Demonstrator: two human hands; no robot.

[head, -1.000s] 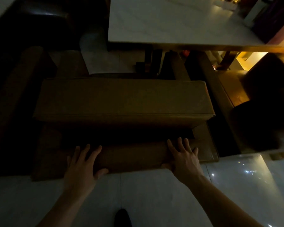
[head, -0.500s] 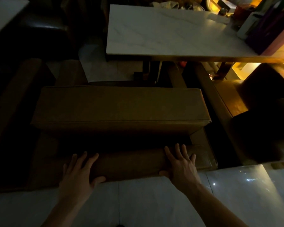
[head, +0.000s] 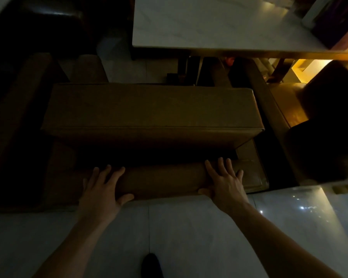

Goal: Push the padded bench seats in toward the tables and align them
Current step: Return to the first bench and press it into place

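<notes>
A dim dining room with a glossy pale tiled floor (head: 189,227) and a white marble-topped table (head: 219,25) at the far side. Between the person and that table stands a tan padded bench seat (head: 149,109), its back roll (head: 163,180) nearest the person and its far edge just short of the table's near edge. The left hand (head: 101,189) and right hand (head: 224,182) lie flat on the roll, fingers spread and gripping nothing, thumbs hooked under its near edge. The right hand sits near the bench's right corner, the left nearer the middle, so an uneven shove could swing the bench askew. It might also catch the table's dark pedestal (head: 185,71), or the neighbouring bench (head: 269,109) just beside its right end.
</notes>
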